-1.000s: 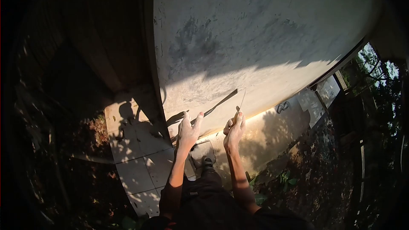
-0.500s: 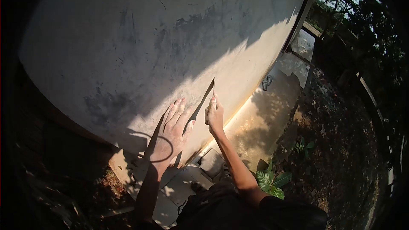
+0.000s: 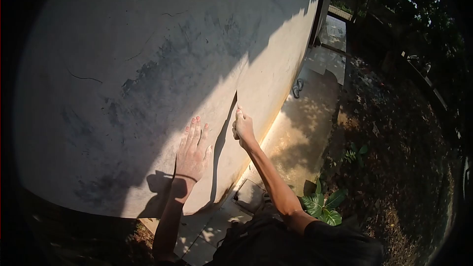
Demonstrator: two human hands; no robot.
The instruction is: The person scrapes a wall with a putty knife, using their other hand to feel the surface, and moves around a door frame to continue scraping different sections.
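My left hand lies flat against the pale wall, fingers stretched upward and dusted white. To its right, my right hand is closed, its index finger pointing up along a thin flat tool seen almost edge-on at the wall. Most of that tool is hidden by the fingers, and its exact kind is not clear. A long, narrow shadow runs down the wall between my hands. Dark grey smudges and fine cracks mark the wall's shaded part, while both hands are in the sunlit part.
A concrete walkway runs along the wall's foot at the right, with a pair of sandals on it. A leafy plant grows by my right elbow. Bare soil with leaf litter lies beyond, and trees stand at the upper right.
My view has turned, so the wall's marks and the walkway appear farther left. My left hand stays flat on the wall, its thumb nearer the fingers. My right hand keeps its grip.
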